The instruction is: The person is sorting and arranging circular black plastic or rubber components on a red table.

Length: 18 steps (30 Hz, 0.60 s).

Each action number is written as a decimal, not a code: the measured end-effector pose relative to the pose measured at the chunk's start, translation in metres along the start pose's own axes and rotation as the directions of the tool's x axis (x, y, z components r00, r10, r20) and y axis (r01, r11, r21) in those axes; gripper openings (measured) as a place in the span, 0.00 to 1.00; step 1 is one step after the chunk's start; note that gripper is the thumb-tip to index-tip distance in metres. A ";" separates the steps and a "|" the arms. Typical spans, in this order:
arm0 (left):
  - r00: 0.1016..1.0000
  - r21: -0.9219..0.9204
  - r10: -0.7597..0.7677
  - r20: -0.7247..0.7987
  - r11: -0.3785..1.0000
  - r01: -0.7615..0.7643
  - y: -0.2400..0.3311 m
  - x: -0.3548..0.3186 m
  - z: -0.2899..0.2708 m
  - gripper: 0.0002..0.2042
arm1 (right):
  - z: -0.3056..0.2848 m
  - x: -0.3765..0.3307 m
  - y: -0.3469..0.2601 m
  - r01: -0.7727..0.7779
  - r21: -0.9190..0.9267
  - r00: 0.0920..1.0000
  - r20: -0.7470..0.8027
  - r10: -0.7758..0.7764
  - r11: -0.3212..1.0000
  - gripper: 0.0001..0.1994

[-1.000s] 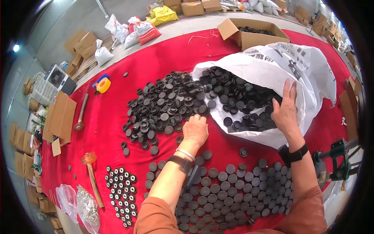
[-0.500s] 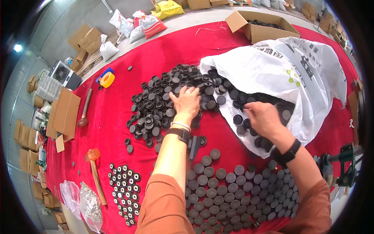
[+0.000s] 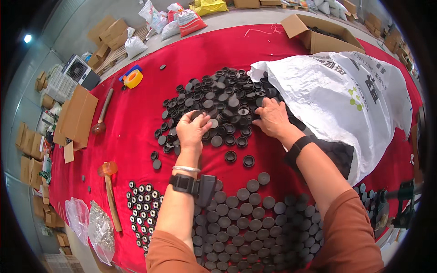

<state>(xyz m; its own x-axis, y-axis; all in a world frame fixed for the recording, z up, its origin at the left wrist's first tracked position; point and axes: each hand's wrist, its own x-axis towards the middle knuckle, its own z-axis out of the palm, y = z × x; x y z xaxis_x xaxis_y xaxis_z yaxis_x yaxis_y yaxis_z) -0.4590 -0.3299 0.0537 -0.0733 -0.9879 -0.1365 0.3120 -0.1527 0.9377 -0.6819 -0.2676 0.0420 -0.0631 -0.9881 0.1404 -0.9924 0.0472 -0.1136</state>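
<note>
A heap of black round plastic caps (image 3: 223, 97) lies on the red cloth in front of me. At its near left edge my left hand (image 3: 190, 132) is raised with curled fingers, pinching a black cap (image 3: 196, 114) at the fingertips. My right hand (image 3: 274, 119) reaches the heap's right side, thumb and fingers apart, touching or just above the caps there. Beside that hand lies a white woven sack (image 3: 314, 84), its mouth toward me and dark caps partly hidden inside. Nearer to me, many caps (image 3: 246, 209) lie flat in close rows, partly hidden by my forearms.
Left on the red cloth (image 3: 136, 118) lie two mallets, one with an orange head (image 3: 108, 169), and yellow tape (image 3: 133, 79). Small black pieces with pale centres (image 3: 144, 207) stand in rows near clear plastic bags (image 3: 101, 232). An open carton (image 3: 334, 43) stands far right.
My right hand has left the sack's mouth and moved left to the heap. My left hand has drawn back toward the heap's near left edge and now pinches a cap. The view has shifted slightly.
</note>
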 end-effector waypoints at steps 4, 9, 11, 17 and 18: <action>0.990 -0.008 -0.138 0.021 0.990 0.138 0.009 -0.007 -0.016 0.08 | 0.000 -0.002 0.005 0.046 0.354 0.985 -0.174 0.018 0.934 0.09; 0.938 0.774 0.251 0.240 0.534 -0.341 -0.001 -0.005 0.008 0.12 | 0.002 0.024 -0.002 -0.080 0.651 0.963 -0.145 0.227 0.755 0.12; 0.894 0.877 0.194 0.404 0.196 -0.438 -0.013 -0.012 0.032 0.12 | 0.008 0.034 -0.012 -0.113 0.483 0.987 -0.044 0.153 0.868 0.13; 0.914 0.915 0.105 0.392 0.063 -0.399 -0.032 -0.014 0.052 0.09 | 0.016 0.043 -0.007 -0.088 0.342 0.995 -0.021 0.101 0.935 0.16; 0.914 0.912 0.120 0.387 0.097 -0.399 -0.034 -0.011 0.049 0.09 | 0.018 0.044 -0.003 -0.084 0.442 0.995 -0.017 0.102 0.893 0.16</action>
<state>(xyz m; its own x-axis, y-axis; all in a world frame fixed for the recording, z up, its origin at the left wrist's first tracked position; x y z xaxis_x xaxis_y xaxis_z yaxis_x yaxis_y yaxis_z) -0.5152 -0.3121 0.0390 -0.3958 -0.9115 0.1117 -0.8043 0.4028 0.4368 -0.6803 -0.3142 0.0308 -0.1655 -0.9755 0.1451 -0.8343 0.0600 -0.5480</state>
